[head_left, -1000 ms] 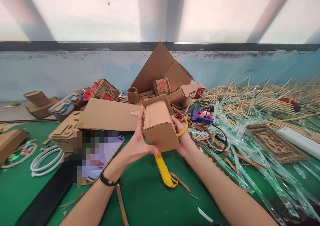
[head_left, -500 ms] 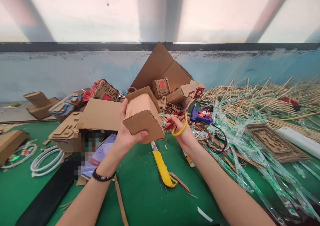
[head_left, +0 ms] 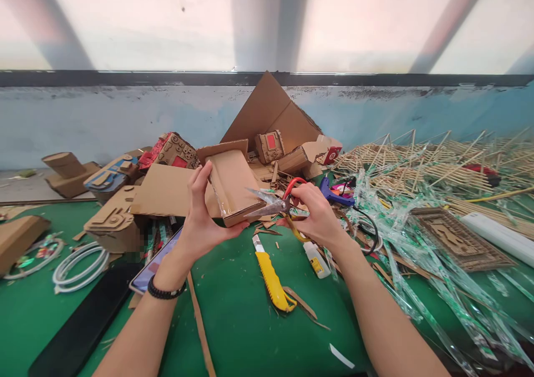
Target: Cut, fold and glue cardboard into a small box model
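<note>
My left hand (head_left: 201, 221) grips a small folded cardboard box (head_left: 232, 183) and holds it up above the green table (head_left: 237, 316). My right hand (head_left: 319, 217) is closed round the red and yellow handles of a pair of scissors (head_left: 276, 203). The blades are spread and point left, with their tips at the box's right edge. A yellow utility knife (head_left: 272, 281) lies on the table just below both hands.
A phone (head_left: 151, 266) and white cable coil (head_left: 74, 266) lie left. Cardboard models and a big cardboard sheet (head_left: 267, 113) pile up behind. A blue glue gun (head_left: 334, 195), a small glue bottle (head_left: 316, 259), bamboo sticks (head_left: 421, 163) and plastic wrappers (head_left: 417, 288) crowd the right.
My left hand has turned the box so its flat face shows. My right hand has swung the scissors round and brought the spread blades to the box's edge.
</note>
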A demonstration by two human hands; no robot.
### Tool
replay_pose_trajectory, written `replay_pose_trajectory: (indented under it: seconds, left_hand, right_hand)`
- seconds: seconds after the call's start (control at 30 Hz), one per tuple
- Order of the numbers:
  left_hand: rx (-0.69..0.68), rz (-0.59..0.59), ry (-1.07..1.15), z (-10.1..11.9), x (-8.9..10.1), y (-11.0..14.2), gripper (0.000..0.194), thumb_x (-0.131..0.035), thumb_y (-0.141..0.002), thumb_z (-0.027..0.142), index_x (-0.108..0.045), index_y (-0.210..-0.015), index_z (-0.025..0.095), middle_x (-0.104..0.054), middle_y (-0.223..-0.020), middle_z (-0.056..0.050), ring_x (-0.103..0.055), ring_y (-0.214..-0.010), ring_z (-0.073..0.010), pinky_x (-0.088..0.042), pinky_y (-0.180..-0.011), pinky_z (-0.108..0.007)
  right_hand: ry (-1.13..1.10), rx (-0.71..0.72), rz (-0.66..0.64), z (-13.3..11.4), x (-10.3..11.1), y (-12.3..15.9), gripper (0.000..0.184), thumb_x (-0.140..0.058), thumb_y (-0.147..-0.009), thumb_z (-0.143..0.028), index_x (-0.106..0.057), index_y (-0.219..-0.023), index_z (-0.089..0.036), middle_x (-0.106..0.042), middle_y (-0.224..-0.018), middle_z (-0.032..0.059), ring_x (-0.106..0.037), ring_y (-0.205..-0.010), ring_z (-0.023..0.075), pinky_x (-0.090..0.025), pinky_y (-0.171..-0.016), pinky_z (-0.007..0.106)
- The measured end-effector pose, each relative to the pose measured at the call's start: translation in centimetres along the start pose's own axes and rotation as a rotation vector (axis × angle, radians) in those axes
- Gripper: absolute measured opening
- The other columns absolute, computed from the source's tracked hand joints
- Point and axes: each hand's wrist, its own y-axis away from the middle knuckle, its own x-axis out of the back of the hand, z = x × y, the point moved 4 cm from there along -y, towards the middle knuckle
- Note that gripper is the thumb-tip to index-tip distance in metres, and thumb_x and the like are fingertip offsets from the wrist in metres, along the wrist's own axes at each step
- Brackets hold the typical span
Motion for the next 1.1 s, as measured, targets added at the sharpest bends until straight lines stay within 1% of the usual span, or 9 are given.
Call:
replay_pose_trajectory:
  seconds: [0.1,0.2,0.3,0.4,0.6,0.83,0.93,1.0,1.1]
  left_hand:
    - [-0.041,-0.093,-0.086,-0.1,-0.1,0.1,0.138,-0.109,-0.054,0.042,-0.033,-0.169,0.035,-0.027,-0.178,-0.017,-0.025,-0.167,-0.0452,-0.028,-0.134,-0.063]
    - [-0.065,-0.159,-0.167,-0.1,-0.1,0.2,0.135,-0.104,-0.064,0.045,-0.025,-0.172,0.036,-0.027,-0.178,-0.017,-0.028,-0.166,-0.0437,-0.030,-0.133,-0.062]
    - [-0.063,-0.204,-0.225,0.1,-0.2,0.2,0.127,-0.099,-0.072,0.049,-0.022,-0.173,0.039,-0.028,-0.179,-0.013,-0.030,-0.165,-0.0413,-0.032,-0.133,-0.062]
    - [-0.060,-0.234,-0.218,0.2,-0.3,0.2,0.125,-0.098,-0.073,0.050,-0.022,-0.172,0.040,-0.028,-0.179,-0.012,-0.032,-0.164,-0.0410,-0.033,-0.132,-0.062]
    - [-0.034,-0.261,-0.219,0.0,-0.1,0.1,0.125,-0.098,-0.073,0.052,-0.023,-0.172,0.038,-0.035,-0.174,-0.015,-0.036,-0.161,-0.0418,-0.036,-0.130,-0.063]
    - [-0.028,-0.267,-0.257,0.5,0.0,0.0,0.121,-0.094,-0.075,0.061,-0.025,-0.171,0.037,-0.037,-0.172,-0.015,-0.039,-0.160,-0.0407,-0.038,-0.130,-0.060]
    - [-0.018,-0.270,-0.272,0.6,0.1,-0.1,0.119,-0.092,-0.076,0.062,-0.025,-0.171,0.037,-0.034,-0.173,-0.016,-0.037,-0.161,-0.0404,-0.037,-0.131,-0.060]
    - [-0.018,-0.268,-0.287,0.5,0.3,-0.1,0.117,-0.091,-0.078,0.061,-0.024,-0.171,0.037,-0.031,-0.173,-0.016,-0.034,-0.163,-0.0403,-0.034,-0.132,-0.062]
    - [-0.054,-0.243,-0.370,0.5,0.5,-0.1,0.117,-0.092,-0.078,0.058,-0.024,-0.171,0.036,-0.030,-0.172,-0.017,-0.025,-0.166,-0.0412,-0.032,-0.132,-0.064]
  right_hand:
    - [0.041,0.055,-0.019,0.3,0.1,0.0,0.038,-0.086,-0.086,-0.052,-0.063,-0.102,-0.027,-0.062,-0.087,0.0039,-0.055,-0.082,0.0248,-0.044,-0.077,0.038]
    - [0.065,0.103,-0.034,0.3,0.3,0.1,0.036,-0.085,-0.089,-0.049,-0.063,-0.106,-0.026,-0.065,-0.090,0.0047,-0.056,-0.084,0.0246,-0.045,-0.077,0.037]
    - [0.073,0.139,-0.032,0.2,0.5,0.2,0.035,-0.084,-0.091,-0.048,-0.064,-0.108,-0.025,-0.067,-0.091,0.0053,-0.057,-0.084,0.0246,-0.046,-0.077,0.036]
    - [0.071,0.158,-0.039,0.2,0.4,0.2,0.035,-0.084,-0.091,-0.048,-0.065,-0.106,-0.024,-0.066,-0.087,0.0043,-0.057,-0.081,0.0238,-0.046,-0.074,0.035]
    - [0.089,0.145,-0.077,0.8,0.4,0.2,0.034,-0.083,-0.092,-0.051,-0.068,-0.103,-0.023,-0.069,-0.085,0.0040,-0.058,-0.079,0.0223,-0.046,-0.074,0.034]
    - [0.155,0.142,-0.057,0.9,0.8,0.4,0.026,-0.084,-0.092,-0.044,-0.071,-0.099,-0.022,-0.070,-0.079,0.0020,-0.060,-0.073,0.0195,-0.043,-0.069,0.031]
    - [0.182,0.134,-0.073,0.8,0.8,0.5,0.019,-0.080,-0.095,-0.039,-0.071,-0.093,-0.023,-0.069,-0.074,0.0002,-0.059,-0.067,0.0169,-0.041,-0.065,0.030]
    - [0.207,0.129,-0.079,0.8,1.0,0.5,0.018,-0.078,-0.097,-0.038,-0.070,-0.089,-0.023,-0.068,-0.072,-0.0005,-0.058,-0.064,0.0158,-0.040,-0.063,0.029]
    - [0.238,0.087,0.024,1.0,2.0,0.5,0.024,-0.077,-0.098,-0.043,-0.066,-0.088,-0.023,-0.063,-0.069,-0.0010,-0.054,-0.062,0.0161,-0.039,-0.060,0.030]
